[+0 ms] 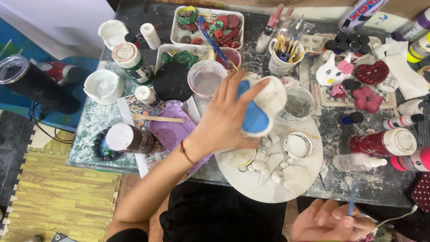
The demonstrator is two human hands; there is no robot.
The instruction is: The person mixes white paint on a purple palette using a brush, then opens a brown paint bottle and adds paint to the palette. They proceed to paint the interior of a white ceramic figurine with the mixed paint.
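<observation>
Two hands: left hand (pixel 226 118) gripped white, blue-painted clay figure (pixel 262 107) over round white board (pixel 251 183); right hand (pixel 329 222) pinched thin blue-tipped paintbrush (pixel 353 199).

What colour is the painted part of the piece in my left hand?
Blue, on an otherwise white piece held in the left hand; it shows best in the head view.

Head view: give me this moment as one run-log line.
left hand: holds white figure with blue patch above round white board | right hand: holds thin blue brush low, near body | table: paint bottles, cups
</observation>
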